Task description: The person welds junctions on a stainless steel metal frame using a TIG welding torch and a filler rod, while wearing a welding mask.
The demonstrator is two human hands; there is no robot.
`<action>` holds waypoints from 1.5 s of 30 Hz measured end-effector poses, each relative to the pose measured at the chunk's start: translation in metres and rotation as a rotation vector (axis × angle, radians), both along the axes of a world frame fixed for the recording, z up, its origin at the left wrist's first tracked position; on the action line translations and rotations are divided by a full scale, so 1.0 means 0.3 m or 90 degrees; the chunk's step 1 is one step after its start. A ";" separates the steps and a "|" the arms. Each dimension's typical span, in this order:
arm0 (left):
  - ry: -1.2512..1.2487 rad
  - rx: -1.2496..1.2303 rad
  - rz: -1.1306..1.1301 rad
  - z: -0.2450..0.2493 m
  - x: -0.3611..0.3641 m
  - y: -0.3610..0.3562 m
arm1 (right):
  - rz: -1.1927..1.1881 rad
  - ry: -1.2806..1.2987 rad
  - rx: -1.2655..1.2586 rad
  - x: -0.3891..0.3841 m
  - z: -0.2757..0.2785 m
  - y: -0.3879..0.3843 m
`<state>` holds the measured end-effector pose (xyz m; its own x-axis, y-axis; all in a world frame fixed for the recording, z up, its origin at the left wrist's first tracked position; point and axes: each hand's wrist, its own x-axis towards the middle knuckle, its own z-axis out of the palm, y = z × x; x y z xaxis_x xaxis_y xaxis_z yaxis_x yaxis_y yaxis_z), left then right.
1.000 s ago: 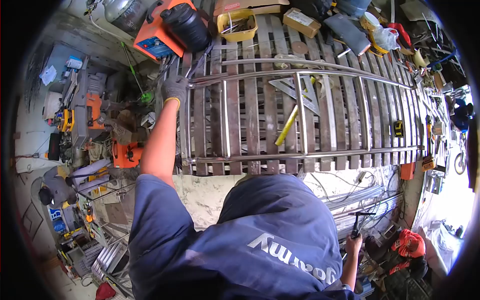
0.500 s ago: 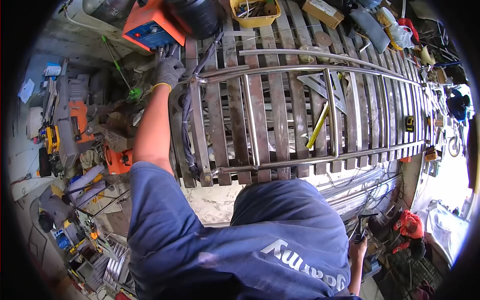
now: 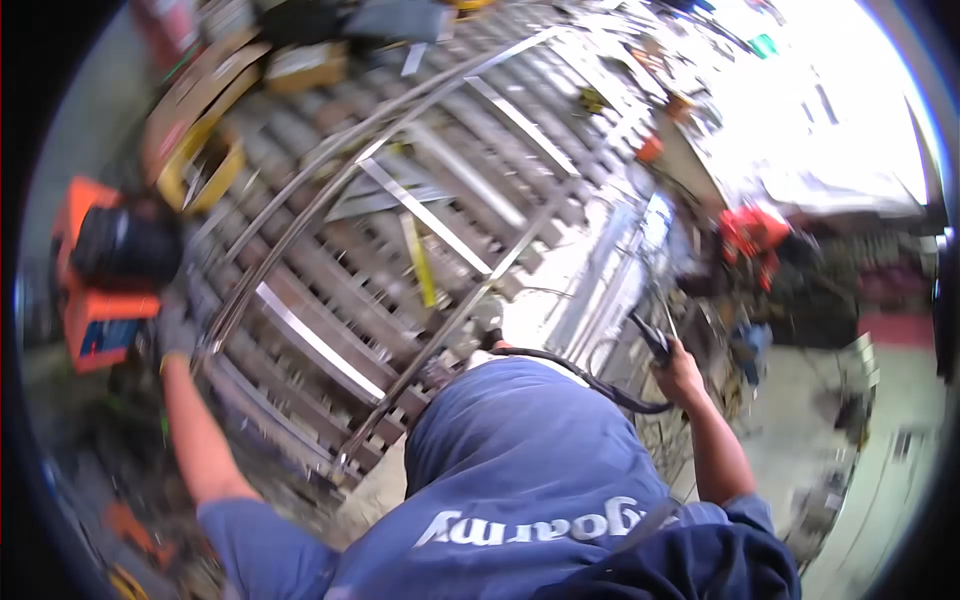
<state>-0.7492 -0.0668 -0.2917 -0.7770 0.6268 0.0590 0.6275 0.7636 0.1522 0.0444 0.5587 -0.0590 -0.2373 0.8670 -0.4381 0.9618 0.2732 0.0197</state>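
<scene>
My left hand (image 3: 178, 330), in a grey glove, is at the front of an orange machine (image 3: 98, 300) with a blue panel and a black cylinder (image 3: 125, 248) on it. Motion blur hides its fingers. Bare fingers of my right hand (image 3: 682, 372) are wrapped round the black handle of a torch (image 3: 652, 340), from which a black cable (image 3: 625, 398) curves in front of my body. Between my hands, a welded frame of shiny metal tubes (image 3: 425, 205) lies on the slatted metal bench (image 3: 300, 345).
A yellow ruler (image 3: 418, 260) and a metal set square (image 3: 385, 190) lie within the frame. Behind are a yellow tray (image 3: 232, 165) and a cardboard box (image 3: 305, 68). Long metal bars (image 3: 610, 270) lie beyond the bench's near edge, and a red cloth (image 3: 750, 235) is at the right.
The view has swung to the right. My right hand has come up from low at my side with the torch, and its cable now shows. My left hand remains by the orange machine.
</scene>
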 end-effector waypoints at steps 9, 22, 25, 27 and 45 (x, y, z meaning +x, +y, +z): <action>-0.060 -0.092 0.131 0.215 0.064 -0.073 | -0.077 0.162 0.058 -0.017 0.118 0.006; -0.329 0.596 0.155 0.965 0.846 0.469 | -0.099 0.632 0.218 0.178 0.248 0.213; -0.482 0.638 0.121 1.101 1.145 0.843 | -0.119 0.714 0.173 0.284 0.300 0.264; -0.564 0.619 0.057 1.092 1.253 0.993 | -0.104 0.767 0.190 0.353 0.342 0.283; -0.492 0.449 -0.190 1.052 1.809 1.667 | -0.157 1.063 0.321 0.714 0.422 0.571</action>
<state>-0.2065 0.4332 0.0240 -0.5807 0.8132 0.0400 0.3193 0.1823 0.9300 0.2586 0.7301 0.0675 0.0345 0.9109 0.4113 0.0537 0.4092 -0.9108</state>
